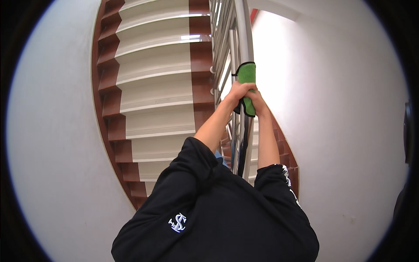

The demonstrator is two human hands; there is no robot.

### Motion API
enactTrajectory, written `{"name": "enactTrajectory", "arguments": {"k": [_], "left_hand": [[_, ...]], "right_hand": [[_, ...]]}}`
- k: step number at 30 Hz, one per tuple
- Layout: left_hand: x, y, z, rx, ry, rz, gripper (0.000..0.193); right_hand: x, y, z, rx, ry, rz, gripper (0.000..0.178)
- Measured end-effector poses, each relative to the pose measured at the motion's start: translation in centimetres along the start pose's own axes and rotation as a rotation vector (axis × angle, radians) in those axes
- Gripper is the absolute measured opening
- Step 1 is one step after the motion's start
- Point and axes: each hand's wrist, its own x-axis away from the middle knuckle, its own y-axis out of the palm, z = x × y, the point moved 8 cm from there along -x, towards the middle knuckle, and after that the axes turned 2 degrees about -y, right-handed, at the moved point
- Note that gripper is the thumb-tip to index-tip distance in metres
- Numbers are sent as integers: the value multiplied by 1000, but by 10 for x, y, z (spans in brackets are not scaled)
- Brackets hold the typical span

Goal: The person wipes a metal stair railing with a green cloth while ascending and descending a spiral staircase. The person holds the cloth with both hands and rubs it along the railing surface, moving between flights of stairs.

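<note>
A green cloth [247, 71] with a black edge is wrapped over the metal handrail [244, 32] of the stair railing. My left hand [238, 91] closes round the cloth and rail from the left side. From the right, my right hand [258, 101] grips the same cloth, its fingers meeting those of the left on top. The cloth's lower end hangs below both hands along the rail. Part of the cloth is hidden under my fingers.
Pale stairs [157, 83] with red-brown borders rise on the left of the railing. Vertical and horizontal metal bars [226, 41] stand below the handrail. More steps [254, 150] lie to the right, beside a white wall [336, 113].
</note>
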Motion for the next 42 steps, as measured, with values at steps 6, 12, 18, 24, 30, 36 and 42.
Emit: {"name": "enactTrajectory", "arguments": {"k": [6,12,18,24,30,36,42], "left_hand": [[1,-18,-14,-25,2,103,30],[-7,-28,-15,1,-35,54,33],[-41,-44,-47,-17,-48,79,44],[-101,-63,-67,-57,-101,112,44],[-45,-52,-78,-78,-23,88,41],[-34,-49,-69,-77,13,97,36],[-27,-52,-67,-146,87,161,30]], "right_hand": [[-10,3,32,-66,-34,-34,29],[-22,13,38,-37,54,-21,31],[-50,10,67,-61,-45,-106,33],[-100,-6,99,-35,37,-43,36],[-41,6,96,-57,-5,-78,39],[-28,9,80,42,-29,-76,36],[-28,4,100,8,-27,-64,36]]}}
